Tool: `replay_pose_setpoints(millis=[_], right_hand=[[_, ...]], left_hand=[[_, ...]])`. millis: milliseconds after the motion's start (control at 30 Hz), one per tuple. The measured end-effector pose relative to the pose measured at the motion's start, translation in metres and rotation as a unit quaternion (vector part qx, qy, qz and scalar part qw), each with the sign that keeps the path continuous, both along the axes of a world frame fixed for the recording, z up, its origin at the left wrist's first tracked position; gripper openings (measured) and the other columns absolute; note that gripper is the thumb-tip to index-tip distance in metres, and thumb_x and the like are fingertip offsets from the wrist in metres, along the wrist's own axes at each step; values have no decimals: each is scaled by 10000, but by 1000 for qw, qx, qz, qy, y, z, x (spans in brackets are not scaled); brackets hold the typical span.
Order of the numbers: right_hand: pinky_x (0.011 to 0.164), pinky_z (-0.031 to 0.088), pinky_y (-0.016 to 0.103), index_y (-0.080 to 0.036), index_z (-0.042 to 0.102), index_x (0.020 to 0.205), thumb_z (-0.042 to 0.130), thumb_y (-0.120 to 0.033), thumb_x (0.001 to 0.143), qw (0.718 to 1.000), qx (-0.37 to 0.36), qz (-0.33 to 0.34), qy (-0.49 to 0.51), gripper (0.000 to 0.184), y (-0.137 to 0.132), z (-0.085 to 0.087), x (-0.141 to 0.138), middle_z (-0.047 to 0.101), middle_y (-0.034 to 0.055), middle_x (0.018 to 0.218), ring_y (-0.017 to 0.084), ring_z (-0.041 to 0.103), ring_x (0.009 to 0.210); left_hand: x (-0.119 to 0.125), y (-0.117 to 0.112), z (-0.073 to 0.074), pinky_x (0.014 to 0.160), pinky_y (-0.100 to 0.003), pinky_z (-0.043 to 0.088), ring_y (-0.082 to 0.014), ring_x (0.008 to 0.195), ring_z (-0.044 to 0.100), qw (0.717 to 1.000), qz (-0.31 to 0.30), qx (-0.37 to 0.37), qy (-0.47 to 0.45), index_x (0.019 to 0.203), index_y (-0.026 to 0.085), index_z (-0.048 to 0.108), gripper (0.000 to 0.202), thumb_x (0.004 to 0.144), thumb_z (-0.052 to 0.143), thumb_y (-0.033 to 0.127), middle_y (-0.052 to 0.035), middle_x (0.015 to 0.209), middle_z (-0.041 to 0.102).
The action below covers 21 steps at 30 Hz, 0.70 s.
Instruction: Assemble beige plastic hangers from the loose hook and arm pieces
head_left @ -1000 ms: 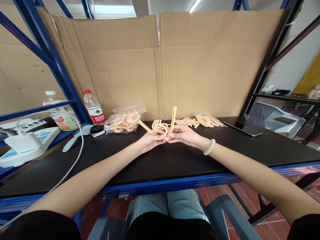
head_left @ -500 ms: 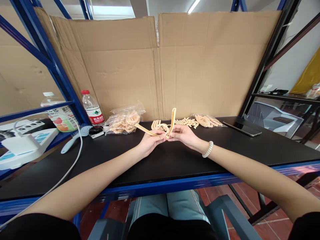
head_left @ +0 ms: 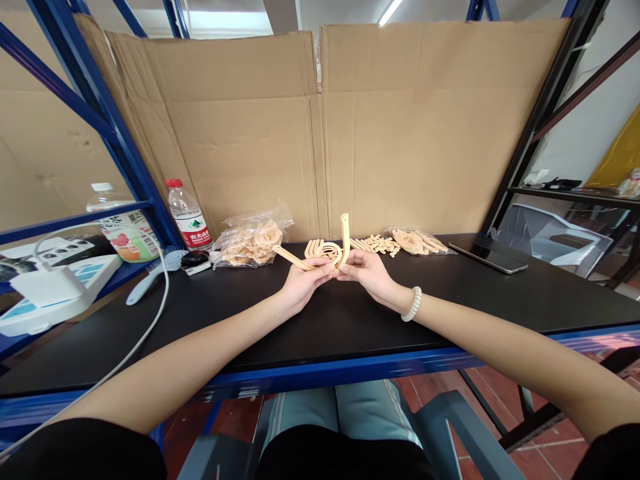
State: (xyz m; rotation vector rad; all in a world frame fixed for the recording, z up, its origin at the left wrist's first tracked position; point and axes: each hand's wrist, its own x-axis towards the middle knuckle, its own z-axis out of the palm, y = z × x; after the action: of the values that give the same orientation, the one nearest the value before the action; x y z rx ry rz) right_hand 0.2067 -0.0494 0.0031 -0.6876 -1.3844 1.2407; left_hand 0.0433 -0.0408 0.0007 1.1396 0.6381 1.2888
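My left hand (head_left: pixel 306 283) is closed on a pale wooden strip (head_left: pixel 290 257) that points up and to the left. With thumb and fingers my right hand (head_left: pixel 370 272), a beaded band at its wrist, pinches a J-shaped wooden piece (head_left: pixel 345 235) standing nearly upright. The two pieces come together between my fingertips above the black table (head_left: pixel 320 333); fingers cover the spot, so I cannot tell if they are joined. Just behind the hands lie curved wooden pieces (head_left: pixel 315 248). Small wooden parts (head_left: pixel 384 245) are heaped to their right.
Clear bags of wooden parts, a left bag (head_left: pixel 250 241) and a right bag (head_left: pixel 419 241), flank the loose pieces. A phone (head_left: pixel 490 257) lies at right. A water bottle (head_left: pixel 189 217), hairbrush (head_left: pixel 150 280) and white cable (head_left: pixel 155 320) are at left. Cardboard (head_left: pixel 240 133) stands behind.
Both hands keep their grip on the wooden pieces. The J-shaped piece has turned slightly and stands straighter. The view has shifted a little.
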Motion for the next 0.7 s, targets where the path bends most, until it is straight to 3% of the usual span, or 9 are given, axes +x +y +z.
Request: replay_pose_setpoints(millis=[267, 700], right_hand=[[606, 541, 253, -175, 607, 749, 777, -335, 650, 995, 22, -96, -23, 253, 2, -2, -8, 681, 11, 725, 145, 679, 662], [668, 535, 301, -180, 565, 721, 759, -355, 632, 988, 10, -156, 15, 276, 0, 0, -19, 679, 15, 709, 171, 683, 694]], left_hand=[[6, -2, 6, 751, -216, 557, -126, 735, 686, 997, 33, -64, -28, 734, 107, 744, 131, 626, 805, 65, -57, 770, 730], [13, -7, 10, 769, -186, 542, -88, 716, 672, 986, 57, -126, -89, 743, 123, 718, 137, 789, 650, 13, -21, 738, 710]])
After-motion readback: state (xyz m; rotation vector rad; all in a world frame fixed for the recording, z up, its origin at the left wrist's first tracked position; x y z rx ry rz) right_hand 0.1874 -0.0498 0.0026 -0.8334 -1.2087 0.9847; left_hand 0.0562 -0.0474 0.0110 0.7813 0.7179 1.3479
